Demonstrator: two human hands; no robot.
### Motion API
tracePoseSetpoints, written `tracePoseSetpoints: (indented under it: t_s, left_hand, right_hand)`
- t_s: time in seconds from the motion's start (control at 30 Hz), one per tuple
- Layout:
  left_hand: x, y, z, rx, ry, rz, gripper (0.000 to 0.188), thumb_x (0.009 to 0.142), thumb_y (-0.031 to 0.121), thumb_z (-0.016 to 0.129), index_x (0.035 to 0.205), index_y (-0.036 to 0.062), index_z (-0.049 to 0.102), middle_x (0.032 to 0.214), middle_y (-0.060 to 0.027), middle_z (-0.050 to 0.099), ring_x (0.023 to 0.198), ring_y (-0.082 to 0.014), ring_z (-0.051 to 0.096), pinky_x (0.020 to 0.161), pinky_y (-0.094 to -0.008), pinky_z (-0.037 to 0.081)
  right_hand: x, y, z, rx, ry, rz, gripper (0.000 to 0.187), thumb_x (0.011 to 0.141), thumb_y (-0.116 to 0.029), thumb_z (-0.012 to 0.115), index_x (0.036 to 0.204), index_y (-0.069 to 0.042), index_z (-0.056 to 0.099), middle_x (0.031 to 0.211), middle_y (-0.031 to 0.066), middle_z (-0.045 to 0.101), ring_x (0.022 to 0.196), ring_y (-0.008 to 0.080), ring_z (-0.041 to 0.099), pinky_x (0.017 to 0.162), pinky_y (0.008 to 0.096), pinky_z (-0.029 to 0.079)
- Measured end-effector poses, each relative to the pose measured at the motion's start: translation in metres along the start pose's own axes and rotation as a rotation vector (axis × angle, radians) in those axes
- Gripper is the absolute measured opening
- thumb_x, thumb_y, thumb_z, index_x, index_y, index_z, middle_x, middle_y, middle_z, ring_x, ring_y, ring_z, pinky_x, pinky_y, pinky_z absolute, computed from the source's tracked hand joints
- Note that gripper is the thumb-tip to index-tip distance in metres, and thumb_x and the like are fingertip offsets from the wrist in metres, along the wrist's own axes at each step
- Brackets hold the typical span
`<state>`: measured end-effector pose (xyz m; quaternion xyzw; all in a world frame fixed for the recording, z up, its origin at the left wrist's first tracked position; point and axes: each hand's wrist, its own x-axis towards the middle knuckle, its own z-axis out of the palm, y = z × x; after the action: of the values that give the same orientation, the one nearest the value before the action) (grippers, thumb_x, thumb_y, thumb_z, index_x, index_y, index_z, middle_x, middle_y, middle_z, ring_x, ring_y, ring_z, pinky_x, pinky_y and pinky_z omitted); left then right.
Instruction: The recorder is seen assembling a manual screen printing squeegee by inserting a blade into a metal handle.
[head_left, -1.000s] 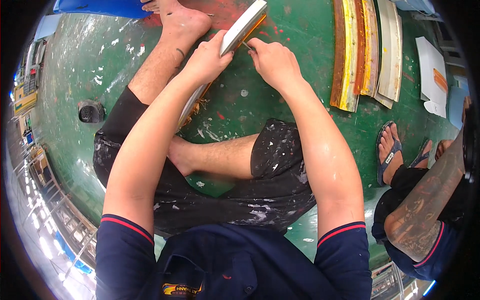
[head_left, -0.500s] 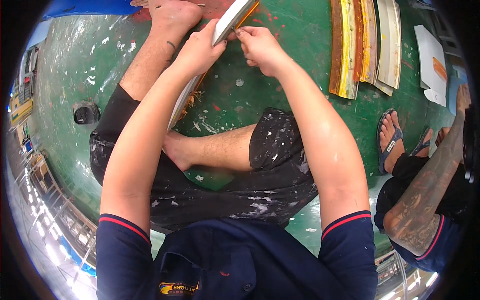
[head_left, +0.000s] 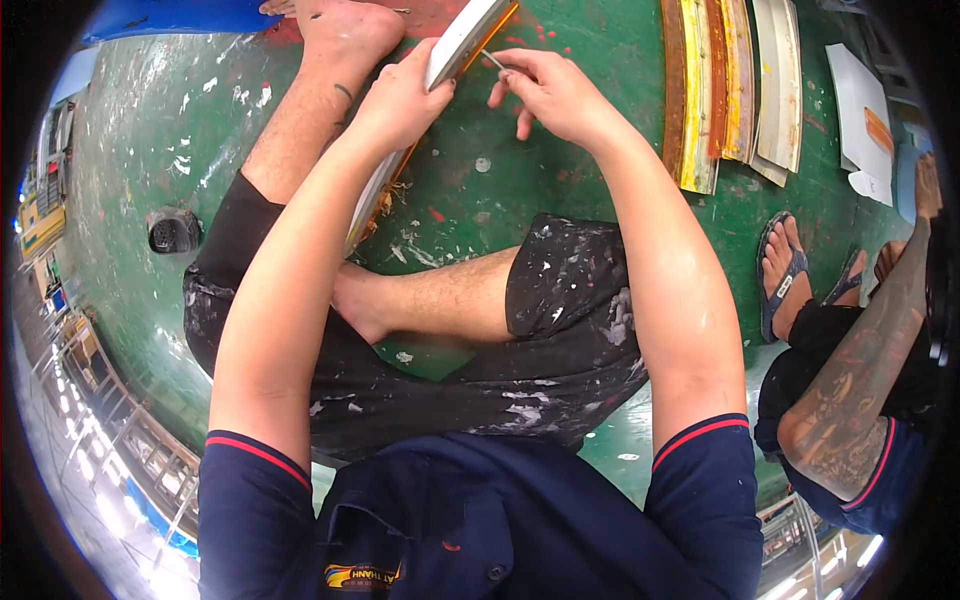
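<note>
My left hand [head_left: 402,108] is wrapped around a long white bar [head_left: 462,42] with an orange strip [head_left: 499,30] along its right edge. The bar slants from the top of the view down past my left forearm to my bare foot, partly hidden by hand and arm. To the right, my right hand [head_left: 548,92] pinches a thin grey metal rod [head_left: 493,60] between thumb and forefinger, its other fingers loosely spread. The rod's far end points at the orange edge; whether it touches is too small to tell.
Several long bars stained yellow, brown and cream [head_left: 735,90] lie on the paint-spotted green floor [head_left: 480,190] at the right. White sheets [head_left: 862,120] lie beyond them. At the right edge sits another person with a tattooed arm [head_left: 850,400]. A black shoe [head_left: 175,229] is at the left.
My right hand has drawn back a little to the right from the bar and its lower fingers have loosened, exposing the metal rod. My left hand keeps its grip in place.
</note>
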<state>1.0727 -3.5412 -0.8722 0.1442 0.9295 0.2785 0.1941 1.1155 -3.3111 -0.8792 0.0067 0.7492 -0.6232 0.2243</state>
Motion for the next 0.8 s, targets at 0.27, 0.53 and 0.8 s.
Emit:
tracePoseSetpoints:
  t_s: [0.27,0.53,0.8]
  left_hand:
    - [-0.003,0.004,0.000,-0.016,0.000,0.017,0.048,0.096,0.022,0.066,0.138,0.0030,0.054,0.114,-0.0277,0.071,0.111,-0.0419,0.070,0.095,-0.0468,0.053]
    - [-0.002,0.004,-0.002,-0.058,-0.015,0.015,0.048,0.096,0.022,0.067,0.138,0.0029,0.054,0.115,-0.0261,0.072,0.110,-0.0400,0.070,0.095,-0.0453,0.053]
    - [0.002,0.003,-0.004,-0.037,-0.005,0.035,0.049,0.096,0.020,0.066,0.140,0.0029,0.053,0.115,-0.0252,0.072,0.107,-0.0367,0.071,0.094,-0.0439,0.053]
  right_hand:
    - [0.009,0.014,0.014,-0.858,0.266,-0.374,0.020,0.099,-0.029,0.060,0.104,-0.015,0.073,0.084,0.0152,0.074,0.080,0.0384,0.073,0.074,0.0516,0.058]
    - [0.018,0.026,0.025,-0.908,0.299,-0.387,0.020,0.102,-0.026,0.060,0.117,-0.013,0.062,0.076,0.0139,0.072,0.070,0.0385,0.070,0.062,0.0508,0.056]
    - [0.011,0.009,0.019,-0.958,0.248,-0.353,0.016,0.101,-0.021,0.050,0.110,-0.009,0.057,0.079,0.0149,0.074,0.072,0.0383,0.073,0.061,0.0519,0.057]
